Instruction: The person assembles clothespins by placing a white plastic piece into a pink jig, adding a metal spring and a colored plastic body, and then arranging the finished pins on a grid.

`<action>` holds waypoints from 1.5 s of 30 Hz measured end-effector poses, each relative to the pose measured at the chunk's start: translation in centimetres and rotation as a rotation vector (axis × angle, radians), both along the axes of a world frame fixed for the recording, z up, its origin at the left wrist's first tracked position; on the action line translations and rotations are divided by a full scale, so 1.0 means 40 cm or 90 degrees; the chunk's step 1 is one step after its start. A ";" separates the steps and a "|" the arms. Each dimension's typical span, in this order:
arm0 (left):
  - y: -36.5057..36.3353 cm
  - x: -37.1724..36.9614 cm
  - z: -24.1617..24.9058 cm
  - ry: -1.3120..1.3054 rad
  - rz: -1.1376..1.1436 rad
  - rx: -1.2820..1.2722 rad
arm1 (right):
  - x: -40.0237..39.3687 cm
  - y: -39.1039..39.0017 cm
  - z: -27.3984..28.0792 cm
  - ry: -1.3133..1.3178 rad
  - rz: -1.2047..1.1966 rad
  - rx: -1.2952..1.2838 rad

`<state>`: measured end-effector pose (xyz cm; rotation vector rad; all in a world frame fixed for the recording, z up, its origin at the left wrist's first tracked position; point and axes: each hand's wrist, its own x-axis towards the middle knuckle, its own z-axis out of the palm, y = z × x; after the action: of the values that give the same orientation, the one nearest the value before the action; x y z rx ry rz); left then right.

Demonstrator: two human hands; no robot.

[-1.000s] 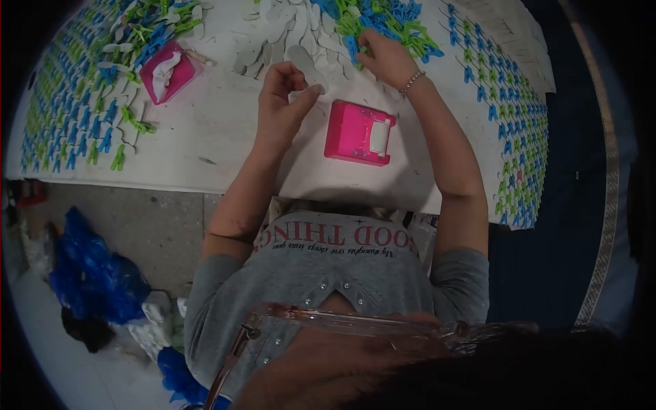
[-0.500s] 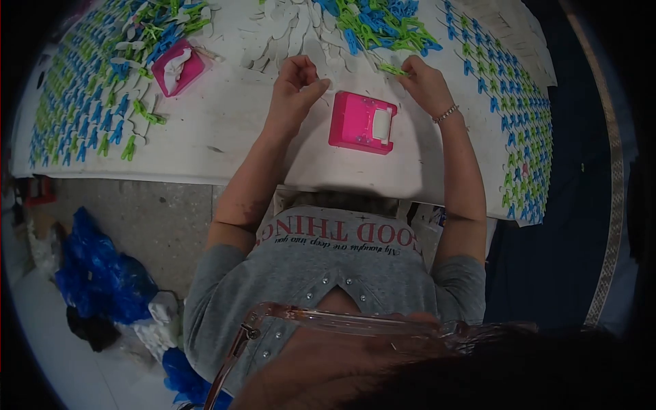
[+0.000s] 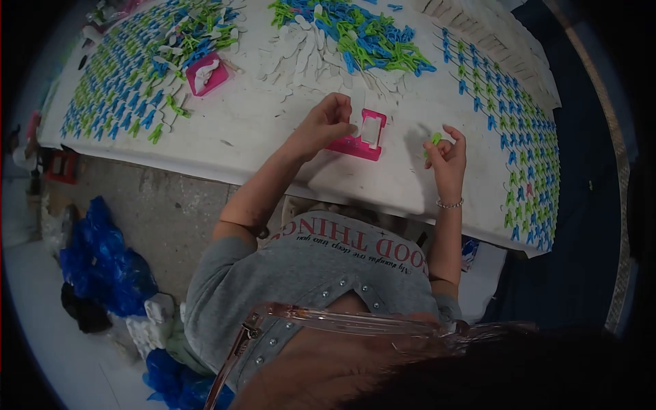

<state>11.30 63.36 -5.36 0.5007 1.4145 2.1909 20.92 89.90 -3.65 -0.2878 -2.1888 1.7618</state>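
My left hand (image 3: 326, 126) is closed in a pinch over the left part of a pink box (image 3: 357, 152) with a white roller (image 3: 371, 130). A thin white piece (image 3: 359, 106) stands up at its fingertips, its outline faint against the table. To the right of the box, my right hand (image 3: 447, 158) grips a small green clothespin (image 3: 434, 142) between thumb and fingers, with the index finger raised. Loose white flat pieces with rounded ends (image 3: 304, 58) lie beyond my left hand. Behind them is a heap of blue and green clothespins (image 3: 372, 41).
Rows of blue and green clothespins (image 3: 523, 147) cover the table's right side, and more rows (image 3: 109, 102) cover the left. A pink tray (image 3: 206, 74) holding something white sits left of centre. Blue plastic bags (image 3: 106, 263) lie on the floor at left.
My left hand has moved right and nearer, to the pink box. My right hand has drawn back from the heap with the green clothespin. The view has shifted and turned slightly.
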 end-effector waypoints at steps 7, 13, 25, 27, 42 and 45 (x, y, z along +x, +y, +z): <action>0.077 0.050 0.031 0.034 -0.052 -0.054 | 0.068 -0.011 0.036 0.123 0.085 -0.036; 0.117 0.069 0.052 0.177 -0.081 -0.133 | 0.107 -0.045 0.076 0.098 0.118 -0.259; 0.138 0.078 0.051 0.287 -0.106 -0.154 | 0.120 -0.039 0.014 0.080 0.161 -0.243; 0.139 0.079 0.047 0.284 -0.104 -0.154 | 0.115 -0.043 0.009 0.088 0.169 -0.243; -0.018 -0.121 -0.158 0.315 0.283 -0.317 | -0.261 0.184 -0.070 -0.023 -0.157 -0.298; -0.033 -0.127 -0.185 0.298 0.374 -0.380 | -0.391 0.238 -0.110 -0.055 -0.202 -0.422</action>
<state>6.22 62.05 -12.75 0.4208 2.6265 1.9456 5.28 99.44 -8.06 -0.8192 -1.4274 2.2447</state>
